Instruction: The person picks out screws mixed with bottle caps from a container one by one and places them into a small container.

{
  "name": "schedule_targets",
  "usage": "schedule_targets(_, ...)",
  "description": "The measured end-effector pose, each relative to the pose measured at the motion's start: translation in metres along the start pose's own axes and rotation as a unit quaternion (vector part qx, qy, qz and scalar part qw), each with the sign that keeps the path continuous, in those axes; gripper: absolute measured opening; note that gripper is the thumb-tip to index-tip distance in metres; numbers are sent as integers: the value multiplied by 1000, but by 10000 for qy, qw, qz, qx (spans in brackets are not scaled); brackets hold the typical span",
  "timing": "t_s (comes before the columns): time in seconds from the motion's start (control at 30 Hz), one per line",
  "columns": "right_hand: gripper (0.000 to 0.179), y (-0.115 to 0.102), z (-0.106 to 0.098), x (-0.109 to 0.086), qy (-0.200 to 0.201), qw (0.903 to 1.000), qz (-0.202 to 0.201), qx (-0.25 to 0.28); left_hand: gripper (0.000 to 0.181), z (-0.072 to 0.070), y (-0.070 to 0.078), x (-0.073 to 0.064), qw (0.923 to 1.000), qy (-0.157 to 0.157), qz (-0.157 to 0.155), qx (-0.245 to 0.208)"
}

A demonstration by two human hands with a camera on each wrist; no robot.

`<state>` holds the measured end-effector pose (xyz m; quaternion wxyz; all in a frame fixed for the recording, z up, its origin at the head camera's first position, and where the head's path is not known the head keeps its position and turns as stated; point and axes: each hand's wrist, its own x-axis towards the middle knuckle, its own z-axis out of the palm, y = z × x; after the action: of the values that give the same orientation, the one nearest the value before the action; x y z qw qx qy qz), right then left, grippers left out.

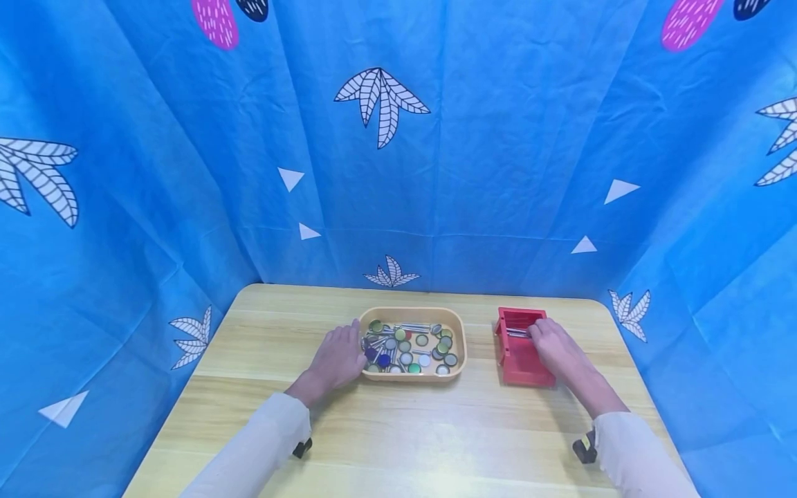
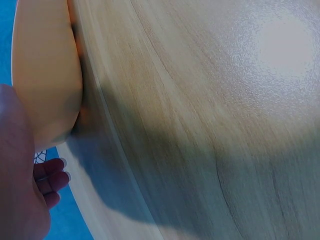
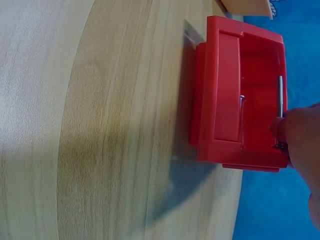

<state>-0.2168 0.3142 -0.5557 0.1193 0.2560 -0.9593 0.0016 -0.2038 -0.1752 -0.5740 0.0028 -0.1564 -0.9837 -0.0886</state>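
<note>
A tan tray (image 1: pixel 457 370) holds bottle caps (image 1: pixel 405 346) and several silver nails (image 1: pixel 416 328). My left hand (image 1: pixel 339 356) grips the tray's left end. In the left wrist view, its curled fingers (image 2: pixel 50 182) show beyond the tray wall (image 2: pixel 47 75); part of its hold is hidden. To the right stands a red plastic box (image 1: pixel 526 363), which has an open top section. Over that box, my right hand (image 1: pixel 557 349) pinches a silver nail (image 3: pixel 280 92) along the far inner side. Another nail (image 3: pixel 242 112) lies inside the box, partly hidden by its front panel.
Both containers stand on a light wooden table (image 1: pixel 405 429), near its back edge. A blue patterned curtain (image 1: pixel 498 138) hangs behind and at both sides. The table surface lies between the tray and the red box.
</note>
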Motion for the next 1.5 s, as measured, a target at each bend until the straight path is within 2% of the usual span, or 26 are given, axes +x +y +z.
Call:
schedule_targets(0.1, 41, 0, 1, 2, -81, 9998, -79, -160, 79, 0, 0, 0, 10000, 27, 10, 7)
schedule_targets(0.3, 36, -1, 4, 7, -15, 9965, -537, -634, 80, 0, 0, 0, 9999, -91, -49, -54)
schedule_targets(0.4, 36, -2, 7, 10, -98, 9947, -642, -793, 80, 1, -1, 0, 9999, -116, -68, -90)
schedule_targets(0.63, 43, -6, 14, 18, -537, 9941, -481, -810, 80, 4, -2, 1, 10000, -46, -44, -76)
schedule_targets(0.87, 37, -7, 26, 24, -285, 9920, -628, -1055, 80, 5, -3, 1, 10000, 17, -33, -79)
schedule_targets(1.03, 35, -7, 34, 28, -282, 9928, -627, -980, 80, 4, -2, 0, 10000, 36, -11, -36)
schedule_targets(1.23, 23, -6, 38, 31, -598, 9944, -430, -756, 79, 2, -1, 0, 10000, -4, -37, -16)
schedule_targets(1.5, 30, -7, 35, 34, -923, 9936, -210, -620, 79, 2, -1, 0, 10000, 28, -12, 4)
